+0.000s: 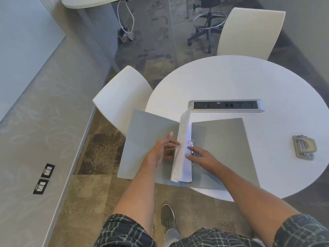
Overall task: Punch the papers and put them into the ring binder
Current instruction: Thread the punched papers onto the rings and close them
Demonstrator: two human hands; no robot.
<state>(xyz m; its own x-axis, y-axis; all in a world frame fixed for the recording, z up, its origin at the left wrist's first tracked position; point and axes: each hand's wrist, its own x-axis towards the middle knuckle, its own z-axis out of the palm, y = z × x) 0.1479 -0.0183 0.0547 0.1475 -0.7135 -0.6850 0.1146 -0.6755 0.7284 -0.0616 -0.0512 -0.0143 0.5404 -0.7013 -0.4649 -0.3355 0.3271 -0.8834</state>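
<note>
Standing over a round white desk [231,82], a person works with both hands, two white chairs [122,97] drawn up beside it. An open grey binder [222,145] lies on the near-left part of the desk, its left cover jutting past the edge over the carpet. A socket strip [226,106] is set into the desk just beyond the binder. A stack of papers [183,139] stands tilted on edge along the binder's spine, beside the metal rings [192,142]. The left hand [160,150] rests on the left cover, fingers spread and touching the papers' left face. The right hand [201,155] lies open on the right, fingertips pressing the papers near the rings. A metal punch [303,147] sits well apart at the desk's right
</note>
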